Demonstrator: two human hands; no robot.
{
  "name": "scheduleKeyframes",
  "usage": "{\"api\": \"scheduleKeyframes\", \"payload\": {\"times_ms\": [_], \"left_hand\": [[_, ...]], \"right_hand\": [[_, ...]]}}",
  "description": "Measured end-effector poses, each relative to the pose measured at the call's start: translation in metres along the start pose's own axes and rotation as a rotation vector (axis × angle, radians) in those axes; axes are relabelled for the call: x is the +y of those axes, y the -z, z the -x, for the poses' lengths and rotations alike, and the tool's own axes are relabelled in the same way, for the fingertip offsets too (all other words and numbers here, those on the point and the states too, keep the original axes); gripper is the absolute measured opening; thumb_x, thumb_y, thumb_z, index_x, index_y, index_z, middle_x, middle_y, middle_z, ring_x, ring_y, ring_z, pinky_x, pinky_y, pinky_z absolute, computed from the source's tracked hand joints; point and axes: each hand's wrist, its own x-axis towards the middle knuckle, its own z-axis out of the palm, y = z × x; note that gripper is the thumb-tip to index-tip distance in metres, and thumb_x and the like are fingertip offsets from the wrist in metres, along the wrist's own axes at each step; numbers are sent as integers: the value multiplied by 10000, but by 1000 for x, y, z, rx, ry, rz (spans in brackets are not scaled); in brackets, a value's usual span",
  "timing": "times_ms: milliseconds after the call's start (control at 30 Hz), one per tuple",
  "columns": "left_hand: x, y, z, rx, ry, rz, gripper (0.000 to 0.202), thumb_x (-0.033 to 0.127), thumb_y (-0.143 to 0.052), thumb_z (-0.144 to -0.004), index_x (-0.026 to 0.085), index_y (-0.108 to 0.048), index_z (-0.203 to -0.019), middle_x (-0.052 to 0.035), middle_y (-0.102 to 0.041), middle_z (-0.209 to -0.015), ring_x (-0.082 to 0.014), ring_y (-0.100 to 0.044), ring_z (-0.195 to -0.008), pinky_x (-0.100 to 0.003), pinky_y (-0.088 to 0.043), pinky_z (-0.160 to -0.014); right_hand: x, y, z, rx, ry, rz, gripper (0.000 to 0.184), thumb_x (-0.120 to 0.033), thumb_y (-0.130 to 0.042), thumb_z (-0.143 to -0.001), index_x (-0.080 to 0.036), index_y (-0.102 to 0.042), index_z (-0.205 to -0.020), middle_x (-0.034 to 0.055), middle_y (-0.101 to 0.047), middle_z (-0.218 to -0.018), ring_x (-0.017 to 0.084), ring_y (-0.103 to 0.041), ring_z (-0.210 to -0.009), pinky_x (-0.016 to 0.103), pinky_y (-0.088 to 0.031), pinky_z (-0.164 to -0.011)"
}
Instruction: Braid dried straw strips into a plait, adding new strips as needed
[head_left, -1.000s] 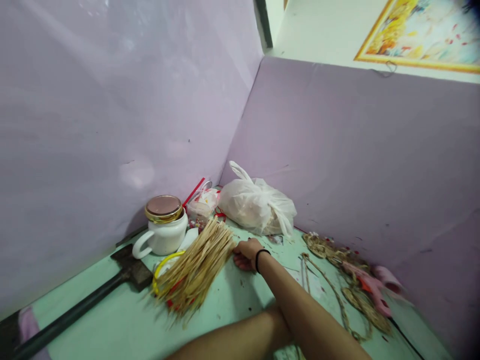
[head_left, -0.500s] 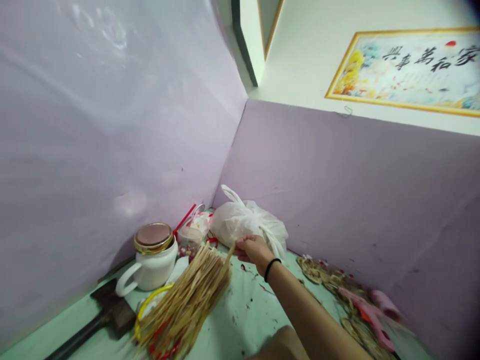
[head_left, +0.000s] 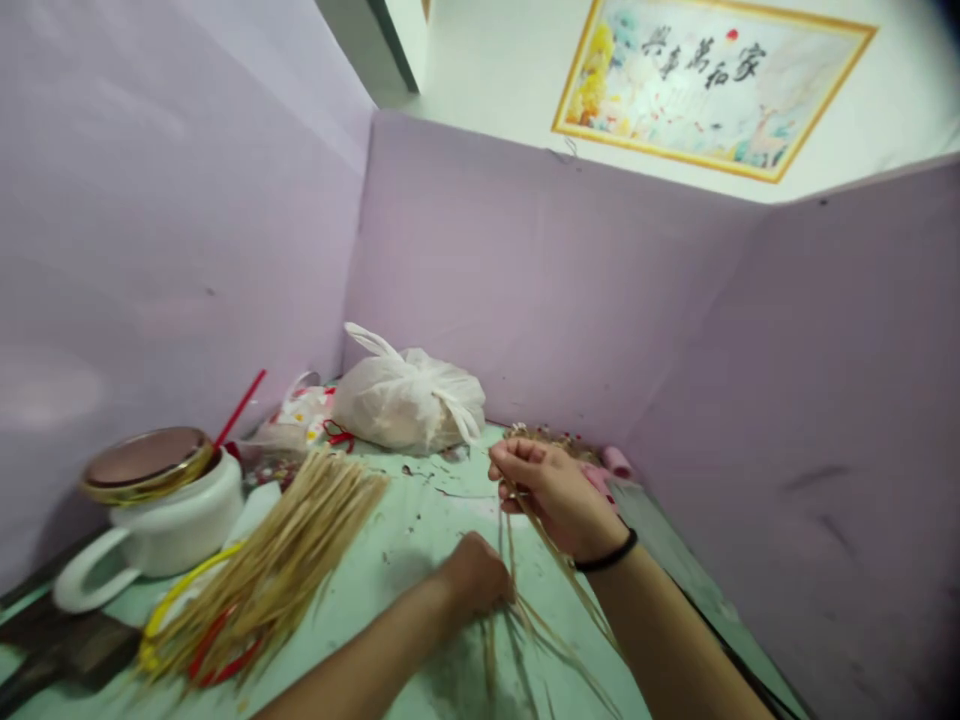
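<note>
My right hand (head_left: pixel 551 490), with a black band at the wrist, pinches the upper ends of a few thin, dry straw strands (head_left: pixel 551 550) above the table. Lower and to its left, my left hand (head_left: pixel 480 575) is curled closed around the same strands, its fingertips mostly hidden. Loose strand ends trail below both hands toward the front edge of the view. To the left lies a thick bundle of straw strands (head_left: pixel 277 550), apart from both hands, beside a yellow ring (head_left: pixel 154 625) and some red loops (head_left: pixel 225 655).
A white mug (head_left: pixel 187 515) with a gold-rimmed lid stands at left, near a dark metal tool (head_left: pixel 82 645). A tied white plastic bag (head_left: pixel 409 400) sits in the back corner. Braided straw (head_left: pixel 551 437) and a pink roll (head_left: pixel 616 462) lie behind my right hand. Purple panels (head_left: pixel 525 270) enclose the green tabletop (head_left: pixel 390 600).
My right hand has moved from the bundle's tip to the right, now with a few strands. My left hand has come into view. The view has turned right.
</note>
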Motion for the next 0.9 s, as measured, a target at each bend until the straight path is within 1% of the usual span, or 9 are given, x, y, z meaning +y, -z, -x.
{"api": "scheduleKeyframes", "payload": {"times_ms": [67,100,167,233,300,433,600,767,900], "left_hand": [[7,1,3,-31,144,75,220,56,-495,-545,175,-386,-393,58,-257,-290,-74,-244,-320,-222,-194,-383],[11,2,4,-34,367,204,180,60,-487,-535,171,-413,-414,61,-277,-298,-71,-242,-310,-222,-189,-369],[18,5,8,-31,542,344,122,89,-507,-521,157,-452,-436,64,-306,-306,-59,-231,-295,-214,-157,-348],[23,7,11,-24,579,421,82,116,-523,-508,147,-479,-446,64,-323,-308,-50,-228,-283,-208,-133,-331],[25,8,12,-23,558,459,68,140,-524,-503,143,-488,-446,68,-318,-302,-44,-219,-272,-204,-114,-319],[26,8,10,-26,569,475,40,167,-521,-491,136,-515,-467,72,-319,-290,-38,-211,-259,-197,-97,-306],[28,6,9,-22,578,466,64,192,-534,-479,129,-529,-477,67,-333,-292,-38,-220,-257,-196,-97,-302],[28,7,10,-26,567,467,80,212,-535,-471,134,-521,-472,71,-320,-290,-33,-207,-263,-196,-99,-310],[29,7,9,-51,573,444,79,211,-539,-470,136,-519,-481,68,-336,-297,-36,-222,-271,-197,-113,-322]], "right_hand": [[31,30,15,123,-72,3,222,-260,-703,-576,-131,-526,-611,-21,-557,-529,53,-502,-444,183,-438,-467],[49,42,20,187,-106,-19,228,-237,-714,-547,-132,-520,-604,-15,-570,-538,53,-505,-448,184,-435,-477],[84,60,25,318,-180,-72,224,-196,-712,-511,-138,-525,-620,-18,-568,-506,64,-506,-438,190,-421,-468],[110,67,26,315,-215,-117,195,-161,-686,-503,-136,-536,-625,-6,-579,-503,77,-515,-444,197,-408,-461],[122,65,27,274,-245,-92,143,-141,-652,-511,-132,-539,-598,-14,-556,-461,82,-493,-418,208,-395,-440],[120,58,33,183,-327,-54,73,-162,-596,-544,-132,-538,-578,-31,-522,-430,84,-462,-383,240,-410,-434],[118,59,38,141,-317,-134,112,-176,-616,-527,-128,-540,-594,-44,-501,-422,63,-432,-382,225,-398,-439],[123,60,35,164,-269,2,73,-157,-578,-572,-126,-529,-528,-59,-439,-369,37,-346,-334,185,-264,-363],[122,60,34,174,-261,143,116,-98,-523,-596,-120,-523,-482,-57,-425,-338,16,-288,-324,175,-178,-355]]}}
